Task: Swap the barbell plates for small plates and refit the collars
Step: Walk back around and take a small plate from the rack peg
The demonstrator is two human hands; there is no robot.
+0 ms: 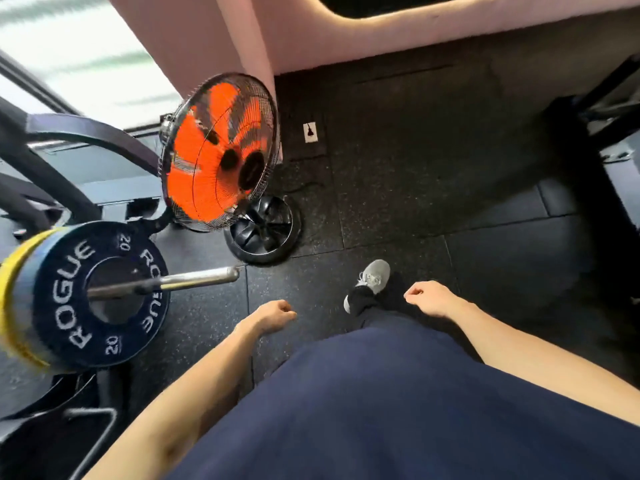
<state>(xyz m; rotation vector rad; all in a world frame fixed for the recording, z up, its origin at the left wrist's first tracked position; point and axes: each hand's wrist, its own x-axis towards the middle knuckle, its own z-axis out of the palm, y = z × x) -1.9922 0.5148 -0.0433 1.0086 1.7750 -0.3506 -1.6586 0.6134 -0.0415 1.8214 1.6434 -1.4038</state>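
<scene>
A barbell sleeve [194,279] of bare steel sticks out toward me at the left, with no collar visible on it. A dark blue 20 plate [65,299] marked ROGUE sits outermost on it, and a yellow plate [14,271] shows behind at the left edge. My left hand [275,313] hangs loosely curled to the right of the sleeve end, holding nothing. My right hand [429,297] hangs the same way farther right, above the floor.
An orange-bladed standing fan [218,150] with a round black base [263,230] stands just beyond the sleeve end. Dark rack arms [52,161] fill the left side. A pink wall [311,36] runs across the back. My grey shoe [372,278] is on black rubber flooring [450,168].
</scene>
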